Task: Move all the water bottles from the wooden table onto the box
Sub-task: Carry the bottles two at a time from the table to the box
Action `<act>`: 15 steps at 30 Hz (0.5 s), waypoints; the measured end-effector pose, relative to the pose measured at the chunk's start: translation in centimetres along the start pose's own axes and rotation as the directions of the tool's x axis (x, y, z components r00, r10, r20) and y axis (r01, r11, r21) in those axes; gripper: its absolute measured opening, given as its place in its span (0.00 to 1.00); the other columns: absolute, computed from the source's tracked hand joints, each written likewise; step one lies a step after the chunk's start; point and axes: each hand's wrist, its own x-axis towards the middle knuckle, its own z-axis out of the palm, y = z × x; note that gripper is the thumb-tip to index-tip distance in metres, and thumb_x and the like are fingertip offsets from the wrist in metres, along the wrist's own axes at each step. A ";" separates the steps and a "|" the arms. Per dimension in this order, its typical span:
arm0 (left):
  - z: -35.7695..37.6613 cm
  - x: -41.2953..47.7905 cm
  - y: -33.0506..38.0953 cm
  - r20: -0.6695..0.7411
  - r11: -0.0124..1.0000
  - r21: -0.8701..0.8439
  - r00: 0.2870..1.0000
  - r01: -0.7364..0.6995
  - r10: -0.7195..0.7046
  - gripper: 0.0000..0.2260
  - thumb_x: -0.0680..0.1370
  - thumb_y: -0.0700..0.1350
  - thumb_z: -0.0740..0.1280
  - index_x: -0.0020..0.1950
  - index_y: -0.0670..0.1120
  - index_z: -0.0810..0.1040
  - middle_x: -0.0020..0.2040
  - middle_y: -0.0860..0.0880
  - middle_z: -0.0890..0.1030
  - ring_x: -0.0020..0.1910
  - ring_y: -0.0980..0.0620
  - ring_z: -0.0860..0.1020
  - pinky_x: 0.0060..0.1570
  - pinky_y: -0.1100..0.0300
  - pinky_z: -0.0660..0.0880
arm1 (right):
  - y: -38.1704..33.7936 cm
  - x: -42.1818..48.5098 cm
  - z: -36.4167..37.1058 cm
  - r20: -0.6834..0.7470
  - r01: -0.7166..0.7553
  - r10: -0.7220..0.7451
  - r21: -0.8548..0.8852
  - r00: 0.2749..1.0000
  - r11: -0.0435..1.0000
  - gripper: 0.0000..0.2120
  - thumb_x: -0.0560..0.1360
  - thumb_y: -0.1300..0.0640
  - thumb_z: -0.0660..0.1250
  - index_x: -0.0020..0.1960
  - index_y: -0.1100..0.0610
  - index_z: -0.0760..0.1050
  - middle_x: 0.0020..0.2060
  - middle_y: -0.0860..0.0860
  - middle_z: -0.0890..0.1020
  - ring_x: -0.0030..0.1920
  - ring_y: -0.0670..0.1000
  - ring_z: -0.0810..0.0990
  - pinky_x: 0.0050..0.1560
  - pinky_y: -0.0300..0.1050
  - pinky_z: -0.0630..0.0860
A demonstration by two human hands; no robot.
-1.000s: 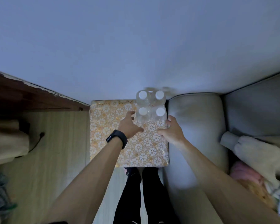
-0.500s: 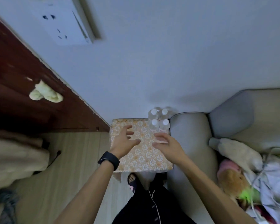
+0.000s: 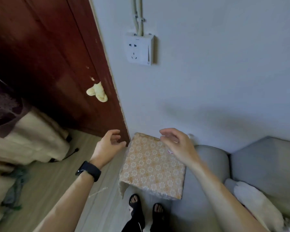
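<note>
The box (image 3: pixel 151 166), draped in an orange floral cloth, stands on the floor against the wall. My left hand (image 3: pixel 110 143) hovers just past its left edge, fingers loosely spread and holding nothing. Over the box's far right corner floats my right hand (image 3: pixel 176 144), relaxed and empty. That hand hides most of the water bottles; only a pale sliver of one bottle (image 3: pixel 190 136) shows beside it at the wall. No wooden table is in view.
A dark red wooden door (image 3: pixel 49 64) fills the left, with a wall socket (image 3: pixel 139 48) above the box. A grey sofa (image 3: pixel 241 164) with a white plush (image 3: pixel 258 203) flanks the box on the right. Beige fabric (image 3: pixel 27 139) lies left; my sandalled feet (image 3: pixel 146 208) are below.
Both hands have let go of the bottles and drawn back and up. The left hand has moved left off the box. The view has tilted up toward the wall.
</note>
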 end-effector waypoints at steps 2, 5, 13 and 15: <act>-0.5 -2.2 -2.0 -0.035 0.999 0.011 0.998 0.050 -0.050 0.26 0.75 0.52 0.75 0.70 0.53 0.72 0.58 0.55 0.79 0.60 0.54 0.77 0.57 0.61 0.72 | -0.3 0.1 1.8 0.068 0.028 -0.027 -0.006 0.997 1.000 0.08 0.79 0.52 0.69 0.57 0.46 0.81 0.54 0.38 0.83 0.52 0.35 0.80 0.52 0.32 0.74; -1.8 -6.4 -5.2 -0.112 0.988 -0.025 0.982 0.153 -0.155 0.25 0.75 0.53 0.74 0.70 0.52 0.72 0.59 0.55 0.78 0.61 0.53 0.77 0.60 0.59 0.73 | -1.4 -0.1 6.0 0.195 0.100 -0.090 -0.045 0.977 0.994 0.07 0.79 0.53 0.69 0.57 0.46 0.82 0.53 0.37 0.83 0.54 0.33 0.79 0.52 0.25 0.71; -11.5 -23.3 -14.2 -0.477 0.919 -0.237 0.787 0.313 -0.391 0.20 0.75 0.48 0.74 0.66 0.50 0.76 0.58 0.52 0.80 0.60 0.53 0.77 0.60 0.61 0.73 | -10.3 -5.4 23.2 0.627 0.386 -0.257 -0.076 0.735 0.919 0.06 0.77 0.53 0.70 0.51 0.43 0.83 0.48 0.38 0.85 0.52 0.36 0.81 0.54 0.35 0.74; -14.4 -28.8 -17.0 -0.587 0.899 -0.303 0.682 0.316 -0.437 0.19 0.74 0.48 0.75 0.65 0.51 0.78 0.58 0.52 0.81 0.60 0.53 0.78 0.61 0.60 0.73 | -13.0 -8.5 28.4 0.707 0.485 -0.311 -0.051 0.635 0.873 0.05 0.77 0.52 0.71 0.50 0.43 0.83 0.47 0.38 0.85 0.51 0.38 0.81 0.54 0.37 0.75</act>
